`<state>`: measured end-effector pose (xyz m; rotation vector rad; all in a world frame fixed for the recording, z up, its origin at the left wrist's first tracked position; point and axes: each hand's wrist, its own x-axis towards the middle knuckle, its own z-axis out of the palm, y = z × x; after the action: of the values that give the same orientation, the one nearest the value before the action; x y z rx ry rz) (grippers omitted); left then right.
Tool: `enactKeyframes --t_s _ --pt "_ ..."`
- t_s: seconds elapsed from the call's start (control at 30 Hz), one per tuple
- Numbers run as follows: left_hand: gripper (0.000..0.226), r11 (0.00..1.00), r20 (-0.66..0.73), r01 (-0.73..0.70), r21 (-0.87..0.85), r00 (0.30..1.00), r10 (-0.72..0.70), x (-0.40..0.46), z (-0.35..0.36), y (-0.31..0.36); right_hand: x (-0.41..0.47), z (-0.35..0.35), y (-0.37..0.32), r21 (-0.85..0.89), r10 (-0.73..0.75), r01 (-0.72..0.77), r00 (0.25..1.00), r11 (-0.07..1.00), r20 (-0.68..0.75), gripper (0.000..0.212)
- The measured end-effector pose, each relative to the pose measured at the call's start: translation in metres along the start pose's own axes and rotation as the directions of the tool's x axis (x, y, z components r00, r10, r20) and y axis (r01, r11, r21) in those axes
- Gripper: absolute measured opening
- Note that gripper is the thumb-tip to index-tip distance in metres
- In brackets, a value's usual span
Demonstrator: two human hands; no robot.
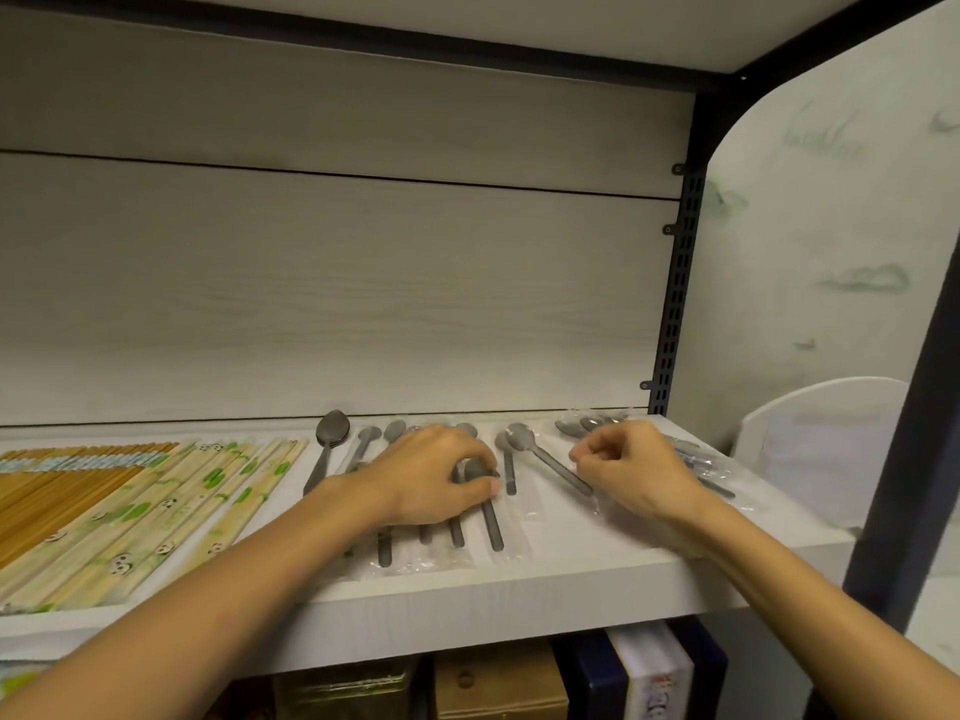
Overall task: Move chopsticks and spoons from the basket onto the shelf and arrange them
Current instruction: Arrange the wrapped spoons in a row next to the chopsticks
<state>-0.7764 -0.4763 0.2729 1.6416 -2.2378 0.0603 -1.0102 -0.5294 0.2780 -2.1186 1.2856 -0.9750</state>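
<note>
On the white shelf (519,579) lie rows of chopsticks: brown ones (57,485) at the far left and paper-wrapped ones with green panda print (171,511) beside them. Right of them lie several grey spoons in clear plastic sleeves. My left hand (431,480) grips the bowl end of one wrapped spoon (491,522) in the middle of the row, thumb beside it. My right hand (628,470) pinches the clear wrapper of an angled spoon (550,462). More wrapped spoons (582,426) are heaped at the shelf's right end. The basket is not in view.
A white back panel closes the shelf behind, and a black perforated upright (675,283) stands at the right rear. Boxes (498,683) fill the shelf below. A white rounded object (821,449) stands to the right beyond the shelf.
</note>
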Motion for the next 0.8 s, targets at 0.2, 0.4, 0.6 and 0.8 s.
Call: enactKeyframes --t_s 0.2,0.4,0.6,0.8 --pt "0.034 1.0 0.127 -0.03 0.003 0.992 0.029 0.028 0.013 0.014 -0.011 -0.011 0.012 -0.139 0.048 -0.038 0.996 0.99 0.076 0.011" --pt "0.035 0.992 0.193 0.03 0.119 0.98 -0.053 0.041 0.015 0.009 -0.01 -0.008 0.01 -0.246 -0.055 0.09 0.988 0.965 0.146 0.019" --pt "0.041 0.988 0.218 0.072 0.134 0.971 -0.101 0.05 0.02 -0.002 -0.002 -0.005 0.011 -0.233 -0.054 0.106 0.975 0.967 0.217 0.02" --pt "0.043 0.986 0.261 0.151 0.067 0.952 -0.163 0.052 0.019 -0.009 -0.008 -0.001 0.014 -0.067 -0.036 0.041 0.997 0.997 0.069 0.012"
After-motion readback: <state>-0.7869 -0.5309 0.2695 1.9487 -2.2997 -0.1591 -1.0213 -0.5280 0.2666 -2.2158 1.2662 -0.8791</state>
